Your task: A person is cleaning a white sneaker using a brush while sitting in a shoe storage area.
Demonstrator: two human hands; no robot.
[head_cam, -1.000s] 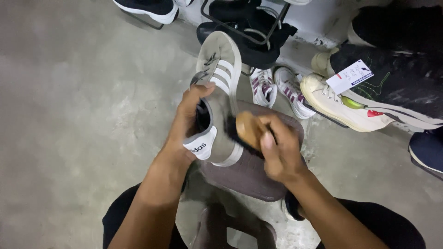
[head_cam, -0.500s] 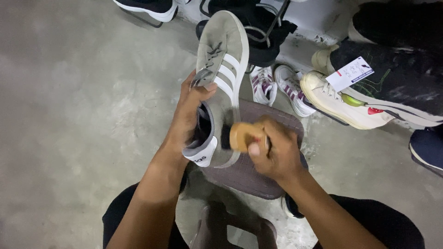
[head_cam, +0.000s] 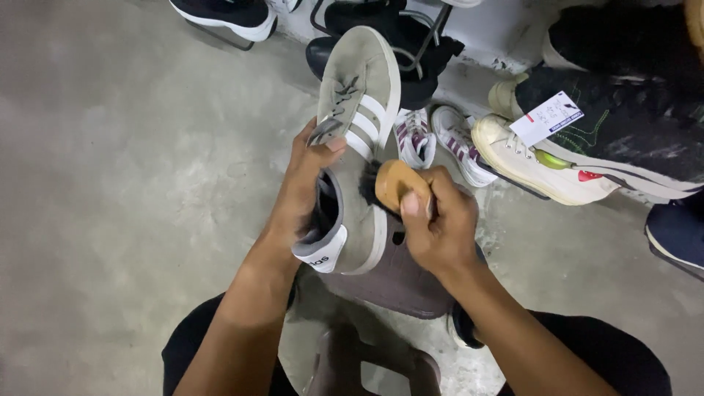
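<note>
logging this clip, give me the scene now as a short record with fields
left hand: inside the grey shoe, holding it toe away
right hand: fingers shut on the wooden brush
brush: bristles on the shoe's side by the white sole edge
under the shoe: brown stool
floor: bare concrete
behind: small striped shoes, cream sneaker with a paper tag, dark shoes on a rack

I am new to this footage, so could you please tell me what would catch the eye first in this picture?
At the centre, the left hand grips a grey suede sneaker with white stripes, its fingers inside the opening, while the right hand presses a wooden-backed brush against the shoe's side. To the right lies a cream canvas sneaker beside a white paper tag, on the concrete floor.
</note>
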